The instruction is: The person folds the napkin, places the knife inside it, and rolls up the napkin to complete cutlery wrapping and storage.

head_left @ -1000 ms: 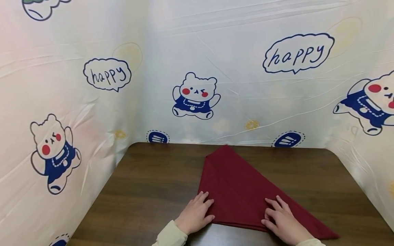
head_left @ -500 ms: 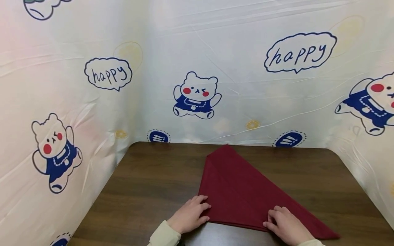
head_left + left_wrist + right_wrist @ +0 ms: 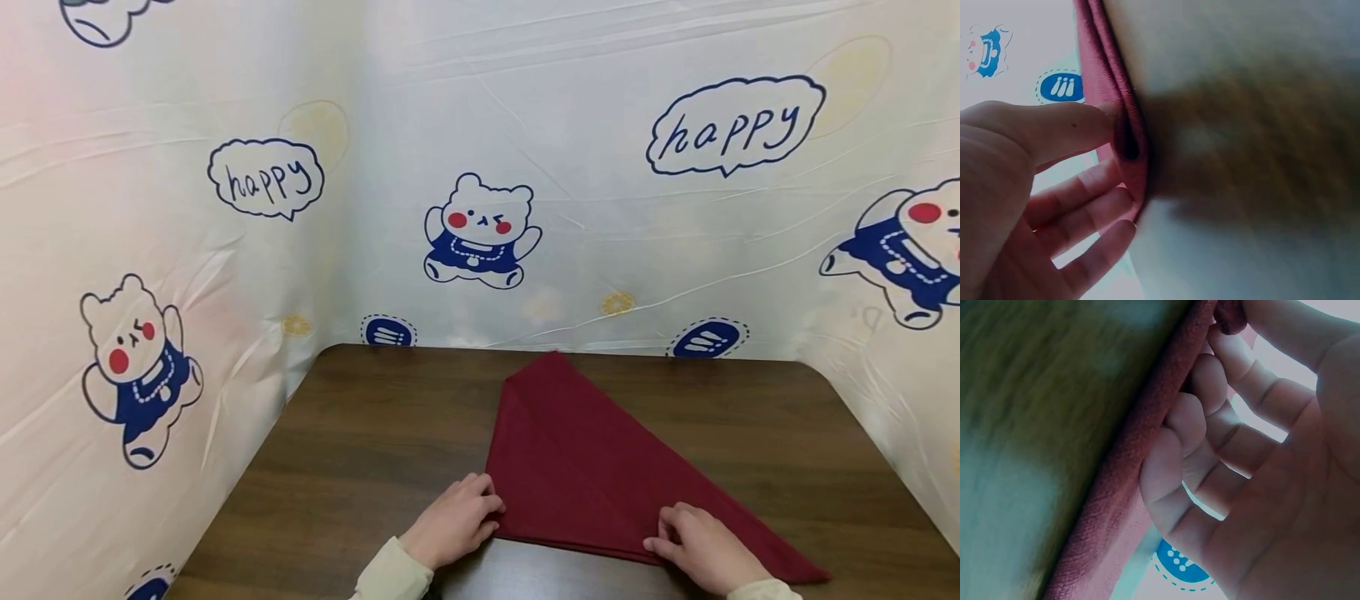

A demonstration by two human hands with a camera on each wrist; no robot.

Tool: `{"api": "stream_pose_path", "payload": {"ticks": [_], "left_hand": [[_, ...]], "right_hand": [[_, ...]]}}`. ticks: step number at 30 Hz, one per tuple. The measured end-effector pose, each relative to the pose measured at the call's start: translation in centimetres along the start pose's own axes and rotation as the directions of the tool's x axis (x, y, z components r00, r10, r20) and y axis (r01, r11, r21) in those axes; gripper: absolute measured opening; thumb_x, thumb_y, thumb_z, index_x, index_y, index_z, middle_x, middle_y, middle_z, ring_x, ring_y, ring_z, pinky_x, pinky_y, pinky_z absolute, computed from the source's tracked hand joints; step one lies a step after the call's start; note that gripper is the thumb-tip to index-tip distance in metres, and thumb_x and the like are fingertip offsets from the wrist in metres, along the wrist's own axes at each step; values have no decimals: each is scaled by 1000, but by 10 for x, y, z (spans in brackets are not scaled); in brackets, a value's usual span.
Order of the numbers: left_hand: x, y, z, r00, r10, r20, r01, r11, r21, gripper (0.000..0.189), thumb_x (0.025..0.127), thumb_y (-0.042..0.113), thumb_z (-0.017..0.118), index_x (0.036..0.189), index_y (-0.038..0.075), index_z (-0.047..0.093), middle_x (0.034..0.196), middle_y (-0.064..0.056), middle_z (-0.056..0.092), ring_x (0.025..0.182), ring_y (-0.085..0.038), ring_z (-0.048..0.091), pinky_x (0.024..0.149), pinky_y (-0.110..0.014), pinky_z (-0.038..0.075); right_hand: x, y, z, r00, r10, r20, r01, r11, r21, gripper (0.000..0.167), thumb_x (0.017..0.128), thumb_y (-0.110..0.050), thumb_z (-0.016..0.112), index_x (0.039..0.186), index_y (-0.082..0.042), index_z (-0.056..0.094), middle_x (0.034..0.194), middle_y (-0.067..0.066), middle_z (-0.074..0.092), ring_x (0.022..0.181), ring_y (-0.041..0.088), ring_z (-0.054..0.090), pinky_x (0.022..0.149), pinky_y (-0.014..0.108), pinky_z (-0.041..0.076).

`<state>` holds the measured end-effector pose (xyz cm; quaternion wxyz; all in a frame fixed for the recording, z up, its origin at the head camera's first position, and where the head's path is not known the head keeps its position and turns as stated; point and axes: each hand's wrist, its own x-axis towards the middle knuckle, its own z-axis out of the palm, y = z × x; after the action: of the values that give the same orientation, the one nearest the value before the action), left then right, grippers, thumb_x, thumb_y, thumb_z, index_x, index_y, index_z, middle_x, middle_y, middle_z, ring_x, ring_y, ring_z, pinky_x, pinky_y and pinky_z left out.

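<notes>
A dark red cloth (image 3: 577, 467) lies folded on the wooden table, its narrow far end near the back edge and a long point reaching to the front right. At its near left corner my left hand (image 3: 453, 517) pinches the edge. In the left wrist view the thumb (image 3: 1079, 128) and fingertips meet the folded layers, which gape slightly in a loop. My right hand (image 3: 701, 542) rests on the near edge further right with its fingers curled. In the right wrist view the thumb and index finger pinch a bit of the cloth, and the other fingers (image 3: 1163, 462) bend against it.
The brown table (image 3: 360, 433) has rounded far corners. A pale curtain (image 3: 600, 208) printed with cartoon bears and "happy" bubbles surrounds it at the back and both sides. Cream sleeves (image 3: 393, 571) cover the wrists.
My left hand has drawn back slightly to the left, onto the corner, its fingers bending inward. The right hand's raised fingers have curled down at the near edge.
</notes>
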<state>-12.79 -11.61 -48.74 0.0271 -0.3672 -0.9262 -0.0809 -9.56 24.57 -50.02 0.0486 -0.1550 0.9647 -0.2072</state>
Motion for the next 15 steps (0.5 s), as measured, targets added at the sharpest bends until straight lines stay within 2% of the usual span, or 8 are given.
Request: {"api": "stream_pose_path", "payload": {"ticks": [9, 15], "left_hand": [[-18, -3, 6, 989, 91, -118, -87, 996, 37, 17, 90, 19, 67, 105, 17, 74, 99, 7, 60, 88, -9, 52, 76, -23, 46], [-27, -5, 3, 991, 92, -94, -88, 995, 46, 19, 93, 19, 63, 108, 17, 74, 111, 4, 62, 99, -12, 57, 84, -30, 49]], "right_hand": [[-5, 8, -11, 997, 12, 70, -13, 1000, 22, 34, 86, -42, 67, 69, -23, 46, 63, -9, 39, 58, -1, 32, 58, 21, 31], [-10, 18, -18, 976, 167, 139, -165, 986, -26, 34, 85, -43, 67, 69, -20, 48, 62, -5, 42, 57, 4, 35, 59, 24, 33]]}}
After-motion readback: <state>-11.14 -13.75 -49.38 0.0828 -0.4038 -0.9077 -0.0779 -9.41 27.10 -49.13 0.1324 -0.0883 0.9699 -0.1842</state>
